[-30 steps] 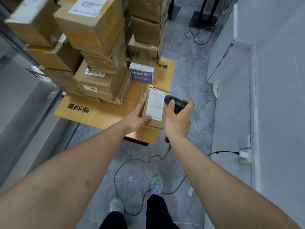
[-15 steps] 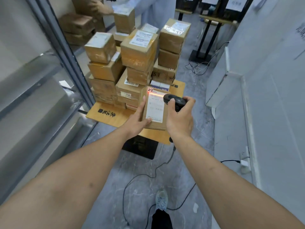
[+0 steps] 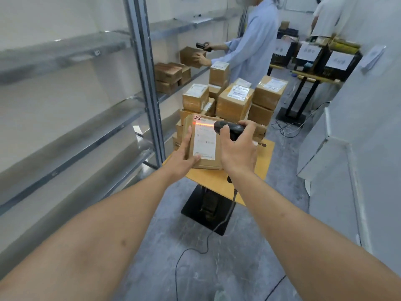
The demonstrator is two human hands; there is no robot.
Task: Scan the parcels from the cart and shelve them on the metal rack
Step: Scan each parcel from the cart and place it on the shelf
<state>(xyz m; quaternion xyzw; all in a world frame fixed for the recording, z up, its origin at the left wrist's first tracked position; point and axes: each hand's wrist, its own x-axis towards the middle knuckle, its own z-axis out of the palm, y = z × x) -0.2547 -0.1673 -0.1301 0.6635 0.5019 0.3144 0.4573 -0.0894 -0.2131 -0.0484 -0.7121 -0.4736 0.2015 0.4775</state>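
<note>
The left hand [image 3: 183, 158] held a small cardboard parcel [image 3: 202, 144] in the air above the wooden cart [image 3: 219, 181], its fingers curled round the left edge and the thumb pressed on the lower corner of the white label [image 3: 205, 142]. The right hand [image 3: 238, 151] gripped a black barcode scanner [image 3: 230, 128] just beside the parcel, fingers wrapped round its handle, and an orange-red scan line [image 3: 205, 125] lay across the top of the label, under the handwritten "2-2". More parcels [image 3: 234, 101] stood stacked on the cart, near the metal rack [image 3: 143, 68] on the left
</note>
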